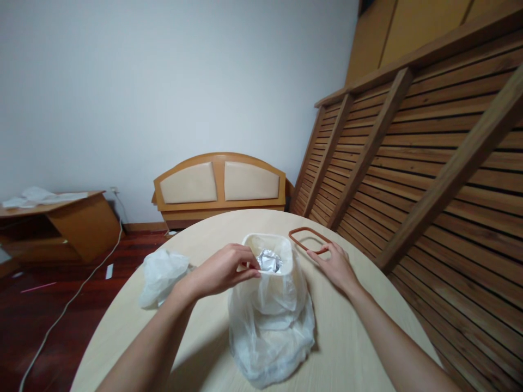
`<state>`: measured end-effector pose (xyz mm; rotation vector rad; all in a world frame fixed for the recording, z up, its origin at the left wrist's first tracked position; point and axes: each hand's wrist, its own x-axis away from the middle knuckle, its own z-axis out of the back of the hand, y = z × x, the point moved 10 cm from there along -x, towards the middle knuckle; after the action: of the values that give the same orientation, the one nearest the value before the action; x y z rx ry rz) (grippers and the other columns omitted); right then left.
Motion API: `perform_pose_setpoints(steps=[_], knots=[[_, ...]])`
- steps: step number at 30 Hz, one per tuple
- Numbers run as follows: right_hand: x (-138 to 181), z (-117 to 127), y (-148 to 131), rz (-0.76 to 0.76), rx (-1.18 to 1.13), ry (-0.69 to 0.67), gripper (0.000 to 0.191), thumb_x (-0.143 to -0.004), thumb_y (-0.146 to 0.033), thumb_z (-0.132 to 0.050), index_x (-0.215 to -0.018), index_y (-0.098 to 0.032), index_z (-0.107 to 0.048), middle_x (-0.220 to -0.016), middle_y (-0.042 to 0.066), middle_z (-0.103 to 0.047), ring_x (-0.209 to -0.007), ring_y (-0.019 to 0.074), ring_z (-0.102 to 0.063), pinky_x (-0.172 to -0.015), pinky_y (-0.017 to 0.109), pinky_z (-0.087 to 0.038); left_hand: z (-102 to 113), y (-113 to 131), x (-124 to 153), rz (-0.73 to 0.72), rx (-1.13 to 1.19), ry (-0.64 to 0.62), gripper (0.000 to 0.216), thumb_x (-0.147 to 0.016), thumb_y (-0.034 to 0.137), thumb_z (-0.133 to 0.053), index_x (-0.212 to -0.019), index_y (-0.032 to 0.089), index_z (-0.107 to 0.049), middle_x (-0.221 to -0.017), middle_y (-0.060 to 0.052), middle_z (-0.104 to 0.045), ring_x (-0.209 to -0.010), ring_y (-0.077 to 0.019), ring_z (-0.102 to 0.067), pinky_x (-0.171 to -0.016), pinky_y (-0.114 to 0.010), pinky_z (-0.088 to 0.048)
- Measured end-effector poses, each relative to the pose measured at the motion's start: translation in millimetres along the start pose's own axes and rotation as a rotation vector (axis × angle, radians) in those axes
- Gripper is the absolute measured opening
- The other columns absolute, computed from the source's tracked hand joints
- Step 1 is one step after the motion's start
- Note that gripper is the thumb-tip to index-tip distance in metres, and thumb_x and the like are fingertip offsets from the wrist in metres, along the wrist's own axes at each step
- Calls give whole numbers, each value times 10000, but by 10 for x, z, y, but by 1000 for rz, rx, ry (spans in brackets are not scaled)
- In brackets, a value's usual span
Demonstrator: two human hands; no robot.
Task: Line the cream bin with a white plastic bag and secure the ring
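A small white bin (267, 239) stands upright on the round table, lined with a translucent white plastic bag (269, 337) that hangs over its rim and spreads across the tabletop toward me. Crumpled silver foil (270, 261) shows inside the bin. My left hand (232, 267) pinches the bin's near left rim together with the bag's edge. To the right, my right hand (335, 264) grips the near right corner of a brown rounded rectangular ring (300, 243), which is apart from the bin.
The pale round table (204, 348) also bears a crumpled white plastic bag (163, 275) at left. Slatted wooden panels (408, 190) lean along the right. A headboard (220, 182) stands behind. A low cabinet (90, 228) and a cable (73, 296) are at left.
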<state>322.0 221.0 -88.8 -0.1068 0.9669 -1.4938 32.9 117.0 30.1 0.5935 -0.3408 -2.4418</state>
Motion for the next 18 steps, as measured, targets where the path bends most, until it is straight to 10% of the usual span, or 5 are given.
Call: perform_pose_setpoints(steps=[18], knots=[[-10,-130,703,-266,300,-43,531,-783,-697,-597,-998,-216,-658,-1242,172,-609,-1262,428,-497,-1053,596,-362,-42,22,-45,-55,-65,91,262,-1005,384,-560,-888,185,-684,-805,-32,-671,-731,-142,-601,-720,-258,-442]])
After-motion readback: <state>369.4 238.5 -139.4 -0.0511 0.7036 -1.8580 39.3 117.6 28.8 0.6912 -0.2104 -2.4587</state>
